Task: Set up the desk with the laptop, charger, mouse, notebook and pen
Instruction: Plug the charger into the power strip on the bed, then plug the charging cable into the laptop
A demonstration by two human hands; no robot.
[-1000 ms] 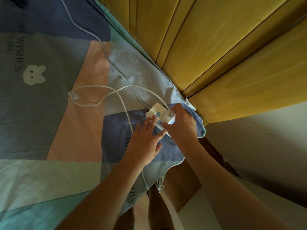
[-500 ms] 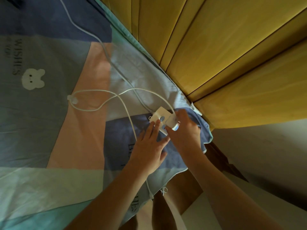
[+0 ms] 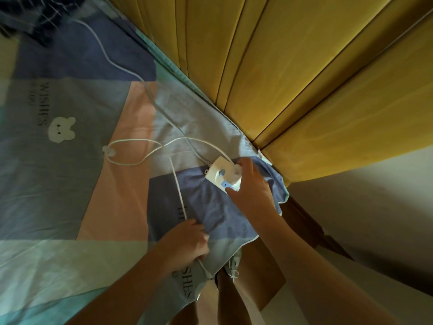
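Bed [image 3: 70,184] with patchwork sheet; a white cord [image 3: 131,146] loops mid-sheet and runs toward the near edge. Left hand [image 3: 187,242], fingers curled, grips that cord close to the near edge. Right hand [image 3: 250,186] pinches a white plug in the white power strip [image 3: 219,171] at the bed's corner, beside the yellow headboard [image 3: 293,78].

A single wide-angle camera on the person's head looks steeply down and forward over the corner of a bed [image 3: 70,184], close above both hands. The yellow headboard [image 3: 304,78] fills the upper right, and the floor [image 3: 375,219] shows lower right. Straight lines bend near the edges.
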